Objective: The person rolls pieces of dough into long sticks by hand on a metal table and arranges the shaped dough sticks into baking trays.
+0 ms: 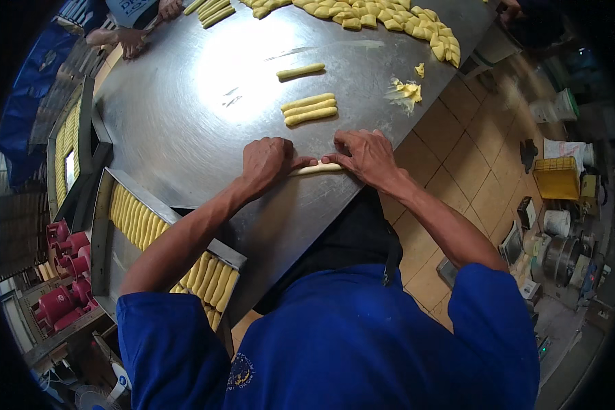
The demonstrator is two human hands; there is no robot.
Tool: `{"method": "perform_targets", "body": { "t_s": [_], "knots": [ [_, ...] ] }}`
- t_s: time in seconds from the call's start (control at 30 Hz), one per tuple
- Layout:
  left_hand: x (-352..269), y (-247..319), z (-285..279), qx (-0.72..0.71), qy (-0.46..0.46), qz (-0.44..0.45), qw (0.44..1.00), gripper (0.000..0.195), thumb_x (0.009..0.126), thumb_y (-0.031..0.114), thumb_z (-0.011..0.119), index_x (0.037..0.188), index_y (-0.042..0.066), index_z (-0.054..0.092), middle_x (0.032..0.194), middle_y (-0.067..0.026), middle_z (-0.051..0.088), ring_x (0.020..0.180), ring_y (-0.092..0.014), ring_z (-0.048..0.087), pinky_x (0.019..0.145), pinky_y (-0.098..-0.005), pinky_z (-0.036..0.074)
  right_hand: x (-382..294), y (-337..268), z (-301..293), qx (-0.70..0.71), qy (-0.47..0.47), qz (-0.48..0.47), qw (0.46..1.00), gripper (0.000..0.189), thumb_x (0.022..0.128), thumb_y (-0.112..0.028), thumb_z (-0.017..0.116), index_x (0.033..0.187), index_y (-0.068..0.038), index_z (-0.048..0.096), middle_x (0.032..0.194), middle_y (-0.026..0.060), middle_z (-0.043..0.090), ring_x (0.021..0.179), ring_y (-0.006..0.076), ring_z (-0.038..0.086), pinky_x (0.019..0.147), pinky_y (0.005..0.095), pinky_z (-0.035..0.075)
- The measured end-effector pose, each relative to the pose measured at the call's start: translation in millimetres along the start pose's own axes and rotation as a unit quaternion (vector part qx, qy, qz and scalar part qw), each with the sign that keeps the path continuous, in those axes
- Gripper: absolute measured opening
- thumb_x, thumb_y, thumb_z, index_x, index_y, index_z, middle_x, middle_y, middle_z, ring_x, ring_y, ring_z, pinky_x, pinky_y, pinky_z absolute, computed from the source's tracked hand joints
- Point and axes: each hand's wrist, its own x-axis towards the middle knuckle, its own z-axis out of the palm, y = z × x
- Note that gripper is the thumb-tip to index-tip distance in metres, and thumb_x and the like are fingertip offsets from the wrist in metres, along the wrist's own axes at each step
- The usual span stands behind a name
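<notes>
Both hands meet at a pale dough roll (324, 168) lying on the steel worktable (159, 138). My left hand (270, 160) grips its left part, thumb pointing inward along the top. From the other side my right hand (367, 154) grips the right part, its thumb nearly touching the left one. My fingers are curled and partly hide the roll's ends. Just beyond them, three yellow dough sticks (310, 109) lie side by side. A single dough stick (301, 71) rests farther off.
A smear of yellow fat (407, 93) lies near the table's right edge. Cut dough pieces (369, 13) cover the far side. At the left stand metal trays (136, 189) with dough sticks. Another person's hand (131, 43) is at the far left. Red gas cylinders (61, 302) stand below.
</notes>
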Motion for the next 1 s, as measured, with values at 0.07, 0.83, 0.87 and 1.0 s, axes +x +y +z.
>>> {"method": "perform_targets", "body": {
  "t_s": [0.07,0.83,0.87,1.0],
  "knots": [
    [-1.5,0.1,-4.5,-0.037,-0.019,-0.026,0.999,0.071,0.078,0.075,0.075,0.072,0.004,0.077,0.062,-0.0101,0.069,0.056,-0.026,0.067,0.058,-0.0408,0.052,4.6,0.3,-4.9,0.031,-0.062,0.062,0.996,0.054,0.083,-0.06,0.079,0.079,-0.007,0.064,0.069,0.0078,0.065,0.069,0.0296,0.067,0.07,0.0446,0.046],
    [-7.2,-6.5,-6.4,0.038,0.007,-0.01,0.999,0.073,0.082,0.075,0.07,0.072,0.002,0.075,0.062,-0.0162,0.067,0.055,-0.029,0.066,0.056,-0.0437,0.051,9.2,1.6,0.6,-0.013,-0.066,0.055,0.996,0.062,0.079,-0.07,0.076,0.079,-0.009,0.064,0.072,0.0047,0.066,0.07,0.0267,0.064,0.074,0.045,0.042],
    [-7.8,-3.7,-5.3,0.042,0.009,-0.01,0.999,0.073,0.081,0.076,0.07,0.07,0.003,0.074,0.06,-0.0165,0.066,0.055,-0.032,0.066,0.056,-0.044,0.051,5.5,6.9,5.2,-0.028,0.002,0.024,0.999,0.064,0.078,-0.071,0.076,0.078,-0.008,0.064,0.071,0.0046,0.065,0.069,0.0266,0.063,0.074,0.0449,0.042],
    [-8.5,-6.8,-32.0,-0.062,-0.063,-0.043,0.995,0.08,0.084,0.082,0.062,0.077,0.003,0.077,0.065,-0.0152,0.068,0.064,-0.027,0.069,0.061,-0.0412,0.052,17.2,9.8,-18.3,0.059,-0.123,0.147,0.98,0.056,0.089,-0.063,0.074,0.083,-0.007,0.071,0.07,0.0075,0.066,0.067,0.0224,0.065,0.067,0.0406,0.049]
  ]
}}
